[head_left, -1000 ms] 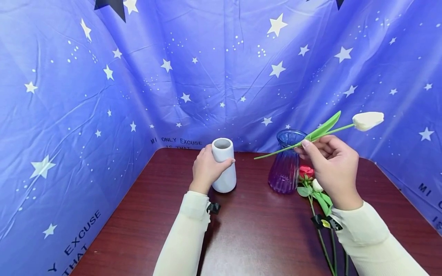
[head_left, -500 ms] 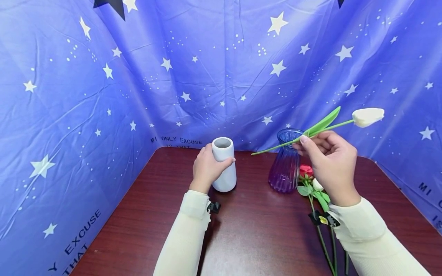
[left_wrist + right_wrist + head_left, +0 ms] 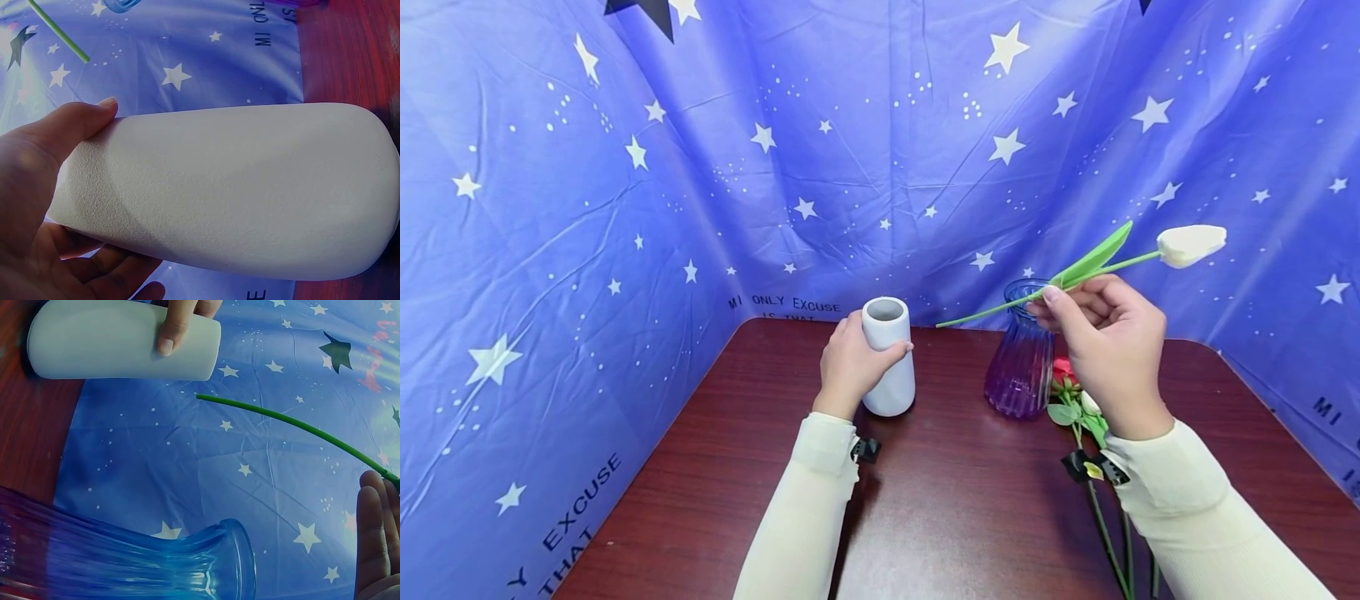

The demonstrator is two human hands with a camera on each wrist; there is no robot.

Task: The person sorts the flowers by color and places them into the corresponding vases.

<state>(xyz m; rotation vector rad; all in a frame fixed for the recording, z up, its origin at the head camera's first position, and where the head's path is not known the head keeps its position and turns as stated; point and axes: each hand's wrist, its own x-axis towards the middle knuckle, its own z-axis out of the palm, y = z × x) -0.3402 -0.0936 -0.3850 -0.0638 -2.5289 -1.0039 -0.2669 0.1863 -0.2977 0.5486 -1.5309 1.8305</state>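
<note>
A white vase (image 3: 891, 387) stands upright on the table, and my left hand (image 3: 852, 360) grips its upper part, thumb across the front. In the left wrist view the vase (image 3: 231, 194) fills the middle, thumb on one side and fingers on the other. My right hand (image 3: 1116, 354) pinches a white tulip (image 3: 1191, 247) by its green stem, just below the leaf. The bloom points right and the bare stem end points left, a little to the right of the white vase's mouth. In the right wrist view the stem (image 3: 294, 427) reaches toward the vase's rim.
A blue-purple glass vase (image 3: 1018, 375) stands right of the white one, partly behind my right hand. A red rose (image 3: 1064, 372) and other stems (image 3: 1105, 533) lie on the brown table (image 3: 955, 500) under my right arm. A blue starry cloth (image 3: 880, 167) surrounds the table.
My right hand has moved left and slightly up with the tulip, bringing the stem end nearer the white vase. My left hand keeps its hold on the vase.
</note>
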